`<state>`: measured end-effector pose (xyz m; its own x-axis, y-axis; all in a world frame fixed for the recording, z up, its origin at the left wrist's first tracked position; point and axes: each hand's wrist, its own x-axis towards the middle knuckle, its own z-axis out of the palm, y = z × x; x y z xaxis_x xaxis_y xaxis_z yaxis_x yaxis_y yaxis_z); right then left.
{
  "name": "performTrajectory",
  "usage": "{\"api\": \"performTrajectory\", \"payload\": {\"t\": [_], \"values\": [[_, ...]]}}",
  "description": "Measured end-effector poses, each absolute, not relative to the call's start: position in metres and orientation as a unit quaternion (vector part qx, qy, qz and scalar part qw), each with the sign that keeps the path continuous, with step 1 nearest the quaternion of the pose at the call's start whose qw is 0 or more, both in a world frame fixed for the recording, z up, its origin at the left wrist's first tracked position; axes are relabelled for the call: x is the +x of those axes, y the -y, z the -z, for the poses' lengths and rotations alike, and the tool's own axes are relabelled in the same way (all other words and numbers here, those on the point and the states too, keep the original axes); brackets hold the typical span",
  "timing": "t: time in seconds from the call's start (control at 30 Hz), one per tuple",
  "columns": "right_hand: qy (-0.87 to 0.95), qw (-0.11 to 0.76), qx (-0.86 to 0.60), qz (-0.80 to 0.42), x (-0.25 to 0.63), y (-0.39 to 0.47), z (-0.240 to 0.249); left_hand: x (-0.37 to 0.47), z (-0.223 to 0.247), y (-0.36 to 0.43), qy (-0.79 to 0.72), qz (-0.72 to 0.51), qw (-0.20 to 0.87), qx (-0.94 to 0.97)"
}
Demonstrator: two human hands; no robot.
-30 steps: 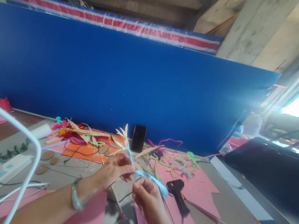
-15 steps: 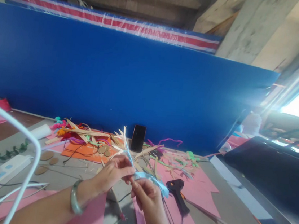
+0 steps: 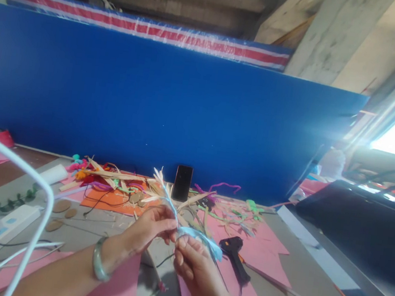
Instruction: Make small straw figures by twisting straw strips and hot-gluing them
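My left hand (image 3: 152, 224), a pale green bangle (image 3: 100, 260) on its wrist, pinches a thin stem (image 3: 171, 200) wrapped in light blue. White petal-like strips (image 3: 158, 177) fan out at the stem's upper end. Close beside it, my right hand (image 3: 195, 263) has thumb and fingers closed on a light blue crepe-like strip (image 3: 212, 247), whose loose part trails to the right over the hand. The strip meets the stem between both hands; fingers cover the exact join. To the right, a black glue gun (image 3: 236, 261) lies on pink paper.
A dark phone (image 3: 182, 183) leans upright against a blue panel (image 3: 174, 102). Dried strips and colourful scraps (image 3: 107, 175) lie over orange paper (image 3: 104, 200). On the left are a white power strip (image 3: 3, 234) and a white cable (image 3: 46, 187) arching up close. Pink sheets (image 3: 266, 235) spread right.
The white-tipped stem has turned slightly, its tip shifting left and lower. My right hand's fingers have shifted and curled more around the blue strip. My left hand has barely moved.
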<state>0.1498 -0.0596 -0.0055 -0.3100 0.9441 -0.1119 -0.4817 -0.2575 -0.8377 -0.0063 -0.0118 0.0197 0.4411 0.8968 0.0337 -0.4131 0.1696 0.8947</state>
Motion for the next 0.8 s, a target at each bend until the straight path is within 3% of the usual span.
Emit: {"api": "performTrajectory", "payload": {"t": [0.13, 0.33, 0.6, 0.8], "values": [[0.378, 0.49, -0.339, -0.708, 0.1488, 0.0599, 0.0079, -0.0066, -0.0187, 0.0132, -0.272, -0.463, 0.695, 0.479], [0.454, 0.514, -0.428, -0.588, 0.1455, 0.0631, 0.0085, -0.0046, -0.014, 0.0135, -0.271, -0.481, 0.687, 0.472], [0.393, 0.493, -0.365, -0.685, 0.1456, 0.0596, 0.0073, -0.0028, -0.0125, 0.0107, -0.296, -0.462, 0.698, 0.46], [0.465, 0.474, -0.4, -0.632, 0.1473, 0.0597, 0.0117, -0.0018, -0.0123, 0.0105, -0.294, -0.464, 0.705, 0.449]]}}
